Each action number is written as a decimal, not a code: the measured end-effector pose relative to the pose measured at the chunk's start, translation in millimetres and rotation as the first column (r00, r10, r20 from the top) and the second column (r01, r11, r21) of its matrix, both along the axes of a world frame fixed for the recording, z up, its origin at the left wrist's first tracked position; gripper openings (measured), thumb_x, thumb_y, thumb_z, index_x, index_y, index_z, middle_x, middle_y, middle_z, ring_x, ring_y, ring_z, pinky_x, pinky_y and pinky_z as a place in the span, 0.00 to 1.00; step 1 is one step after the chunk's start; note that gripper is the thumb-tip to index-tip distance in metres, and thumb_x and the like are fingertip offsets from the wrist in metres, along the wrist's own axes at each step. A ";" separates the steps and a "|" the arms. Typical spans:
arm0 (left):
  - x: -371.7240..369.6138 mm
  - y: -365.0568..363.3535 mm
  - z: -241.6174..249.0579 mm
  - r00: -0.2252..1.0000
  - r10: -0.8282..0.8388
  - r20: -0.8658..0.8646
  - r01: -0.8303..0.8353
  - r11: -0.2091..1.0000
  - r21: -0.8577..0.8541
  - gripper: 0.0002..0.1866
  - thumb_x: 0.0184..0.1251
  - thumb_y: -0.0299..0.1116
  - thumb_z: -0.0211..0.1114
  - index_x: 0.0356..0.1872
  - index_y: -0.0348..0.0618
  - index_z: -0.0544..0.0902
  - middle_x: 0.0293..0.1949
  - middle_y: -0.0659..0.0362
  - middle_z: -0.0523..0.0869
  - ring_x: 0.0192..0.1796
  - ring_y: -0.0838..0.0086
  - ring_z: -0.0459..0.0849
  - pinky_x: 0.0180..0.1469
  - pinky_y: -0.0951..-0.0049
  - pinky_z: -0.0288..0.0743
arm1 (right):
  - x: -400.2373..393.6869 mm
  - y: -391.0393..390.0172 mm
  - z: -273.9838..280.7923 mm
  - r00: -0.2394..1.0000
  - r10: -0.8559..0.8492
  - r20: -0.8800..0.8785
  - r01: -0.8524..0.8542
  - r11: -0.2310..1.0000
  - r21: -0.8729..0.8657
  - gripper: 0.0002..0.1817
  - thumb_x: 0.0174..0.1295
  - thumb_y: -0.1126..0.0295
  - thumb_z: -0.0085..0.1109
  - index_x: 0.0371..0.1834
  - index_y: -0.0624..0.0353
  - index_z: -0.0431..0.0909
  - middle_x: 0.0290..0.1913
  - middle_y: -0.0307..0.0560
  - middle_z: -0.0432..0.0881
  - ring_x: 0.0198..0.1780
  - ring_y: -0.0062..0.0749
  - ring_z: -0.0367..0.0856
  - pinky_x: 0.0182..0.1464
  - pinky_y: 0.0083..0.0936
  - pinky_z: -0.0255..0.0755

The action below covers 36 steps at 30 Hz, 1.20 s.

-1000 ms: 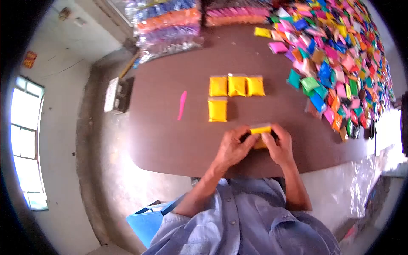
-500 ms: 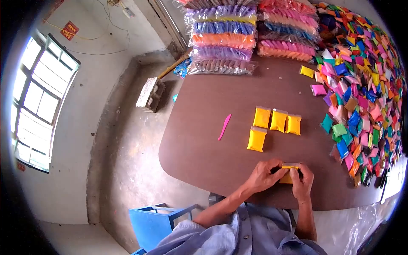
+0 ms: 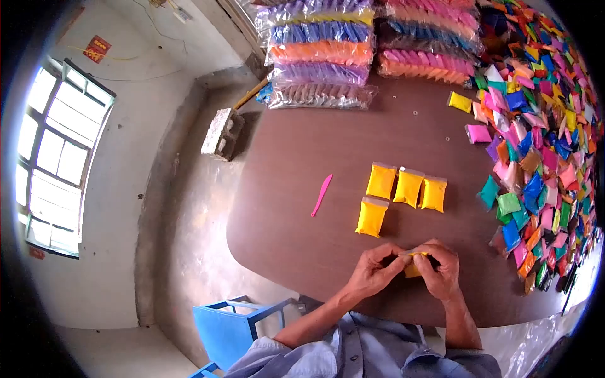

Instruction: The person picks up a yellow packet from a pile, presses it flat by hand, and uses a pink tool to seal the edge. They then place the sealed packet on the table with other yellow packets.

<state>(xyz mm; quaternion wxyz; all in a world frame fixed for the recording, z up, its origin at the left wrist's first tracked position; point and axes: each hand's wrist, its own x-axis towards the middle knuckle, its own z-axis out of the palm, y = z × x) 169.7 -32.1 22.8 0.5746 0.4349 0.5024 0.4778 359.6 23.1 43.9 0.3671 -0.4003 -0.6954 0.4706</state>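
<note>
Pinched between both hands near the table's front edge is a small clear packet of yellow clay-like stuff (image 3: 412, 271). My left hand (image 3: 374, 271) grips its top edge on one side, thumb and forefinger pressed together. On the other side my right hand (image 3: 441, 272) closes on the same edge; the fingers cover much of the packet. Several similar yellow packets lie just beyond, among them one at the upper left (image 3: 380, 181) and one below it (image 3: 371, 217). A pink plastic knife (image 3: 322, 195) rests flat to their left.
A large heap of multicoloured packets (image 3: 535, 164) covers the table's right side. Clear bags of coloured packets (image 3: 321, 63) are stacked along the far edge of the brown table (image 3: 283, 233). A blue stool (image 3: 230, 334) and a concrete block (image 3: 220, 133) stand on the floor at left.
Both hands stay on the packet, its top edge now more covered by the fingers. The view has shifted slightly, so the table items appear a little lower. The loose packets and knife lie as before.
</note>
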 end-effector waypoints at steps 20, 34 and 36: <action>0.7 0.2 8.3 0.972 0.026 -0.233 0.010 0.988 0.153 0.15 0.71 0.36 0.72 0.45 0.33 0.82 0.32 0.47 0.84 0.32 0.67 0.81 0.32 0.65 0.74 | 5.5 -4.0 -16.2 0.998 -0.057 0.003 0.057 0.996 -0.074 0.13 0.72 0.64 0.61 0.48 0.63 0.82 0.39 0.41 0.85 0.43 0.21 0.80 0.49 0.27 0.77; -1.7 -1.2 -1.1 0.995 0.009 -0.104 0.016 0.973 0.231 0.18 0.72 0.35 0.70 0.54 0.33 0.81 0.40 0.46 0.87 0.37 0.61 0.85 0.39 0.64 0.81 | 5.7 -19.3 -23.7 0.989 -0.132 0.060 0.137 0.985 -0.100 0.18 0.76 0.58 0.59 0.53 0.65 0.80 0.44 0.43 0.84 0.46 0.25 0.79 0.52 0.29 0.76; -3.8 1.6 0.0 0.989 -0.012 -0.147 0.053 0.959 0.279 0.23 0.73 0.38 0.71 0.59 0.31 0.79 0.43 0.45 0.88 0.38 0.60 0.86 0.39 0.66 0.83 | 3.7 -19.3 -26.1 0.985 -0.163 0.061 0.168 0.981 -0.092 0.19 0.76 0.57 0.59 0.54 0.64 0.80 0.45 0.43 0.84 0.46 0.24 0.79 0.52 0.29 0.77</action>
